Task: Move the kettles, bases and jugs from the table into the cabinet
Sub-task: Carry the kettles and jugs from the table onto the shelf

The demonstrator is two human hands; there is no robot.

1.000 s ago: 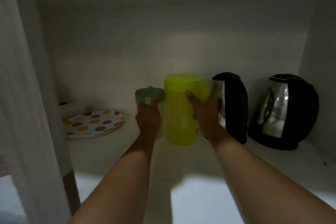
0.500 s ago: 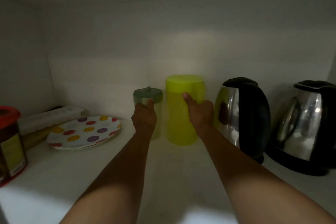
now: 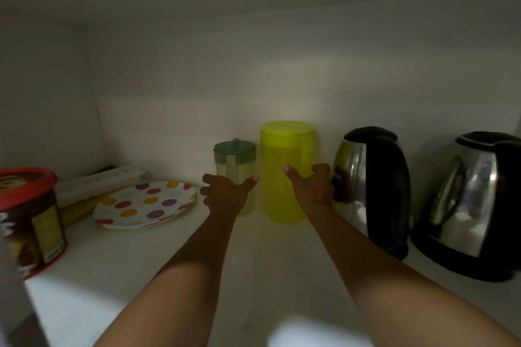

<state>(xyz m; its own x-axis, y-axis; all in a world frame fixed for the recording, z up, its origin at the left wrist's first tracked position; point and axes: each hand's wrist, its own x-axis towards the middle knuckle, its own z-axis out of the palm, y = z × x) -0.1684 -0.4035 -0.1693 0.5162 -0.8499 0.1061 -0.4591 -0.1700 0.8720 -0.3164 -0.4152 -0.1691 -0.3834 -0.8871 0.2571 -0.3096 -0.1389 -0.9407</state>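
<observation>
Both bare forearms reach far forward, side by side. The left hand (image 3: 225, 194) is half open, thumb spread; the right hand (image 3: 310, 189) is cupped, fingers curled.

I see a white plate (image 3: 145, 205) with coloured dots lying flat on the shelf (image 3: 118, 262), left of centre. Behind it, against the left wall, sits a white ice tray (image 3: 98, 182), its near end just beside the plate rim. A red-lidded tub (image 3: 26, 220) with a brown label stands at far left, near the shelf's front edge. Dim lighting.
</observation>
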